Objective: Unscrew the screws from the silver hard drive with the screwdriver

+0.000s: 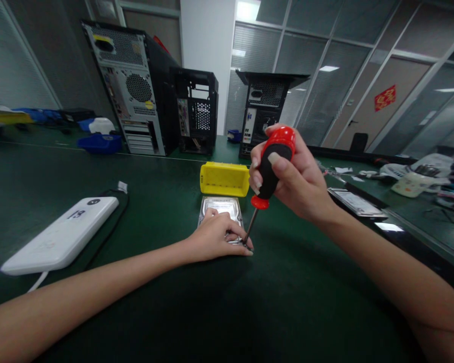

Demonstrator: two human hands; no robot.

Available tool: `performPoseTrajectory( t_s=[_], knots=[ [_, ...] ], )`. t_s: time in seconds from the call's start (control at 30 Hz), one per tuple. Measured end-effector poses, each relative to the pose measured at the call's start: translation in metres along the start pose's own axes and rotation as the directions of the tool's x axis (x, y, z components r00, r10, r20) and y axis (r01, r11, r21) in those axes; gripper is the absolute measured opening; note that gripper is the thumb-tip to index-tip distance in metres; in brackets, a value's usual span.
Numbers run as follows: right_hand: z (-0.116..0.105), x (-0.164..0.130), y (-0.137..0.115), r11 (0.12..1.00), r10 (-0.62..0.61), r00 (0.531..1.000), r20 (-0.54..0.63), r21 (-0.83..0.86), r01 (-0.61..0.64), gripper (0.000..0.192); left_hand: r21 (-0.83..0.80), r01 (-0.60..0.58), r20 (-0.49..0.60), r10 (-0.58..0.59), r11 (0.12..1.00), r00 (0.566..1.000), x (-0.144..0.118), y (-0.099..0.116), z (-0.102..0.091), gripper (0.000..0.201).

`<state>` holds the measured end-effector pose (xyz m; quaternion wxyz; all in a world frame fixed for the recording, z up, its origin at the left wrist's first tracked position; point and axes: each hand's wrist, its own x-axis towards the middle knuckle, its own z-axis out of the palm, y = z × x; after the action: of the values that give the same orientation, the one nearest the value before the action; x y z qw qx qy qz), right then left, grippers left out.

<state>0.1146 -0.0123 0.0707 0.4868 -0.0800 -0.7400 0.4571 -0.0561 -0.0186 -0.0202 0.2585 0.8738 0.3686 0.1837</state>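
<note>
A silver hard drive lies flat on the green table, partly covered by my left hand. The fingers of that hand are bent over the drive, with the thumb along its near edge, gripping it. My right hand is wrapped around the red and black handle of a screwdriver. Its shaft slants down to the drive's near right corner, beside my left fingertips. Whether the tip sits in a screw cannot be made out. Just behind the drive stands a yellow plastic bin.
A white power bank marked 18 with cables lies at left. Several computer cases, including a tall tower, stand at the back. Blue bins are at far left. Another drive lies at right, near a cream-coloured container.
</note>
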Motion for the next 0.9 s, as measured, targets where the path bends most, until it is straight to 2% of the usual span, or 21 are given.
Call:
performPoseTrajectory(
  t_s=[0.9],
  knots=[
    [0.0, -0.001, -0.0024, 0.999, -0.034, 0.999, 0.035, 0.013, 0.034, 0.036, -0.021, 0.038, 0.018, -0.038, 0.999, 0.999, 0.0001, 0.0027, -0.0012, 0.023]
  ],
)
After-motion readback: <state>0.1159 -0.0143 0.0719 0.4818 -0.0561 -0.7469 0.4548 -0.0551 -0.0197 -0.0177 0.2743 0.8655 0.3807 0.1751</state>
